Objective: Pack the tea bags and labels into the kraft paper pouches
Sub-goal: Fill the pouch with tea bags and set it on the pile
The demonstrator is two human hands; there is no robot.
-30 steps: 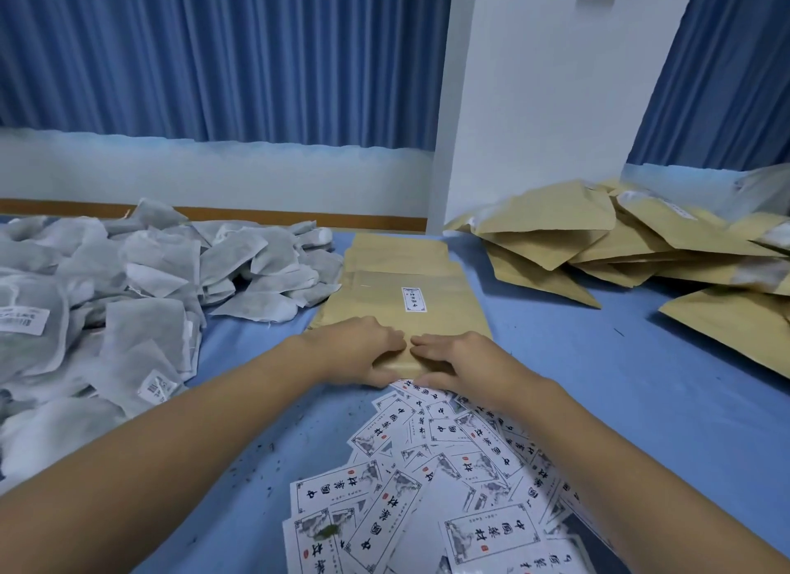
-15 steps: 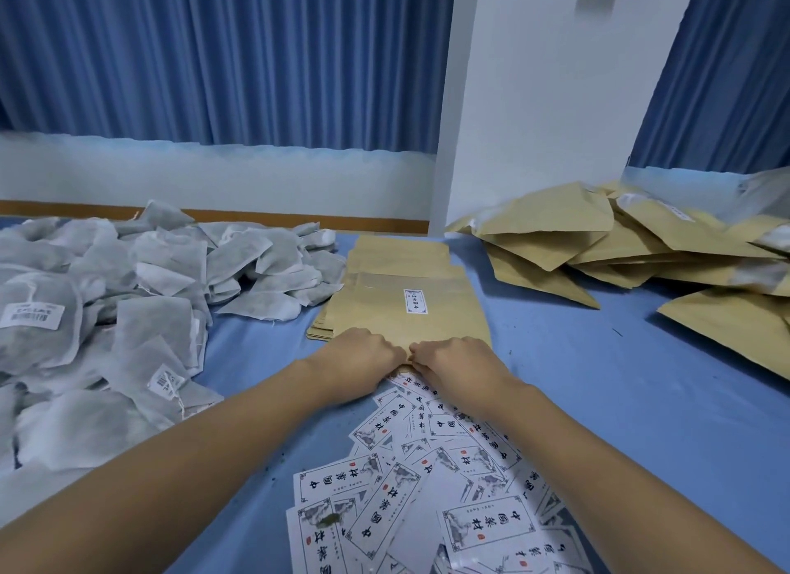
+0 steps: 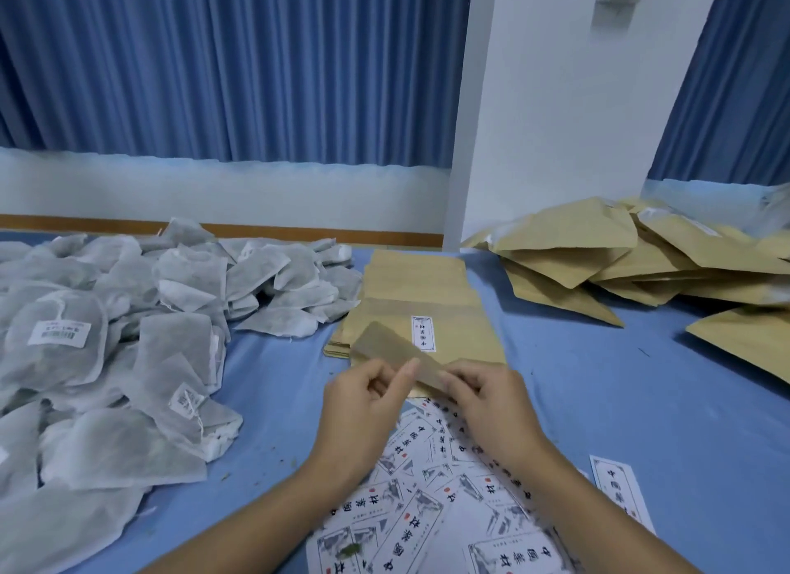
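Kraft pouch (image 3: 392,354): the top one was lifted off the flat stack (image 3: 421,293) and tilted. Its near edge sat in both hands just above the front of that stack, mid-table.
Left hand (image 3: 363,402): it pinched the near-left part of the pouch, thumb on top and fingers curled under.
Right hand (image 3: 487,402): it was clamped on the near-right edge the same way. I couldn't see the fingertips underneath.
Step, my guess: splitting the mouth open so stuff could go in. Nothing looked loaded yet.
How to do it well: honestly, rub the two layers apart between the thumbs instead of yanking. Thin kraft creases easily, and a creased mouth is a pain to fill.
Grip tip: once it opened, one hand needed to take over so the other was free to grab.
Tea bags (image 3: 128,330): a big loose heap sat just left of the stack, an easy reach for the left hand.
Labels (image 3: 427,513): these were fanned out on the blue table (image 3: 641,402) under the wrists, overlapping. Pick one by a corner or you'd drag two.
Pile on the right (image 3: 598,257): more kraft pouches lay in a heap over there, probably the finished ones.
Watch out: lifting could nudge the stack out of square.
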